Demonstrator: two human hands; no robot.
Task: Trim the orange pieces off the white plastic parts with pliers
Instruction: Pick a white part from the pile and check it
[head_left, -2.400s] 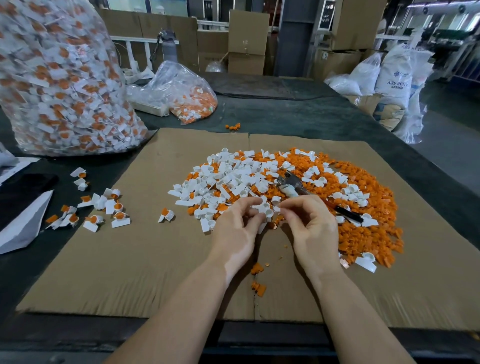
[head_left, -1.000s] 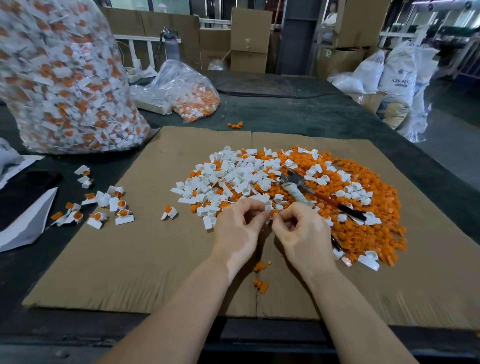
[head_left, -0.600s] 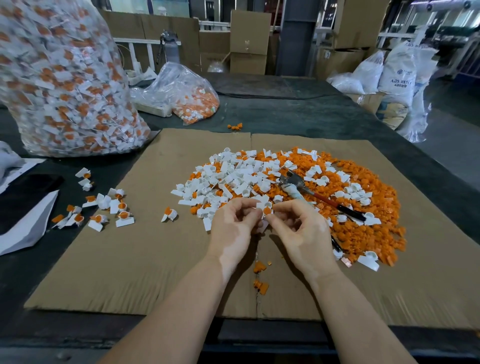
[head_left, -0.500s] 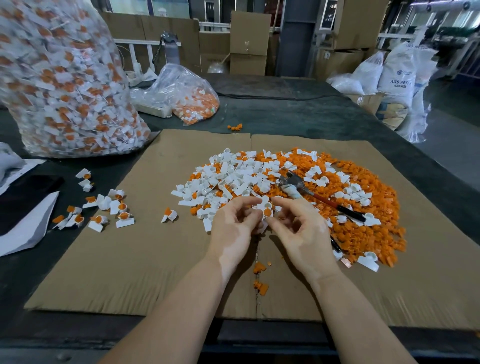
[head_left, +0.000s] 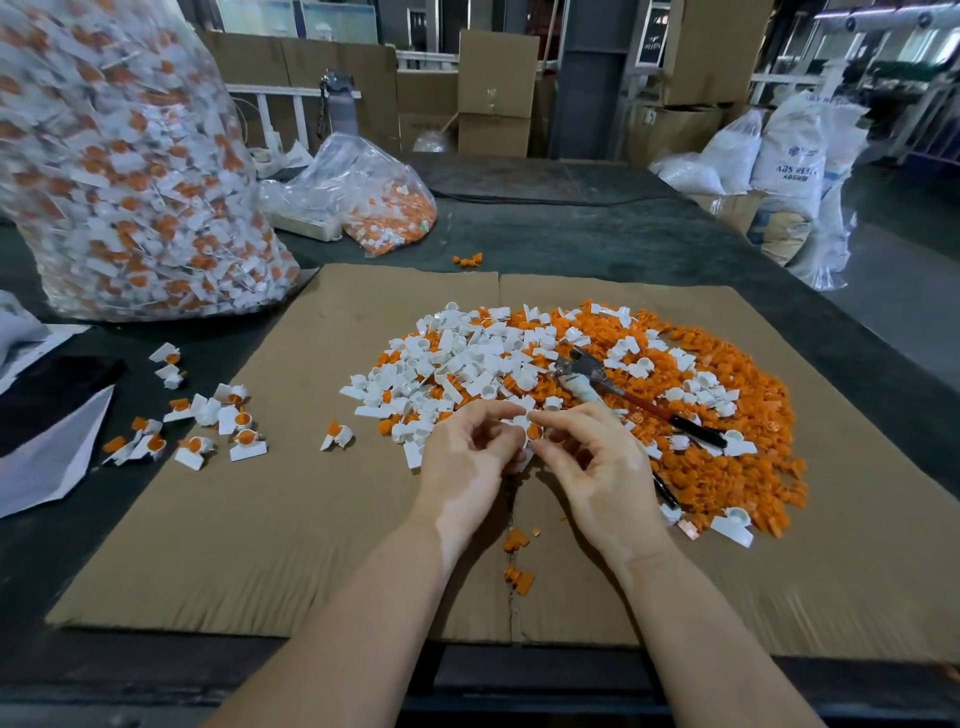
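L hand & R hand pinch 1 white part w/ orange insert between fingertips, near edge of pile. Pliers lie on pile, head far-left, handles near-right.

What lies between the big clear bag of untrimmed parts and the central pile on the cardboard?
In the head view, only bare brown cardboard separates the large clear bag from the white-and-orange pile.

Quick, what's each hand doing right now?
Left hand: pinching a white plastic part with an orange piece in it.
Right hand: pinching the same part.
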